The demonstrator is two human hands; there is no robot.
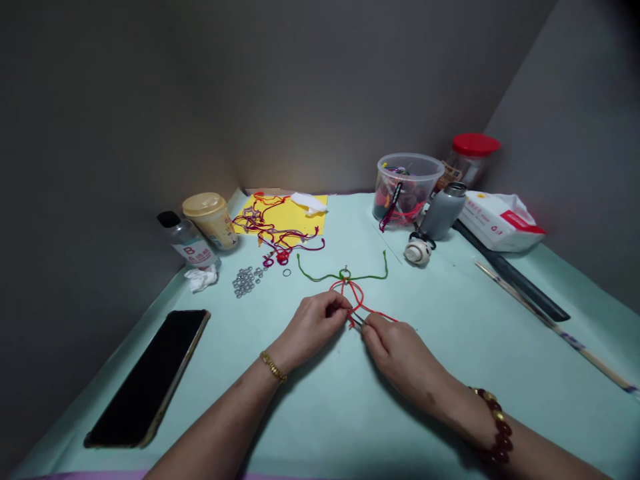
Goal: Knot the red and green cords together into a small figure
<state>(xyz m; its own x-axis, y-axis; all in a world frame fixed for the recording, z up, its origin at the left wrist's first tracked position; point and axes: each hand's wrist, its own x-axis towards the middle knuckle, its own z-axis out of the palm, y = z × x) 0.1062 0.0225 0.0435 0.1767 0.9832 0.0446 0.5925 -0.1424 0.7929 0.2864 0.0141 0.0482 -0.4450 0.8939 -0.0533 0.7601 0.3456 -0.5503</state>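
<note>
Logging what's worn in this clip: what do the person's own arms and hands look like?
Both forearms are bare, with no sleeves or gloves. The left hand has a gold link bracelet at the wrist. The right hand has a bracelet of large dark red beads with gold beads.

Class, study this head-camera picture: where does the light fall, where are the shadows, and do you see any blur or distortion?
In the head view, warm light pools on the back wall while the top corners fall dark; the left hand and right hand cast soft shadows on the mat; the wide lens splays the mat's edges; the red cord looks sharp, without obvious blur.
</note>
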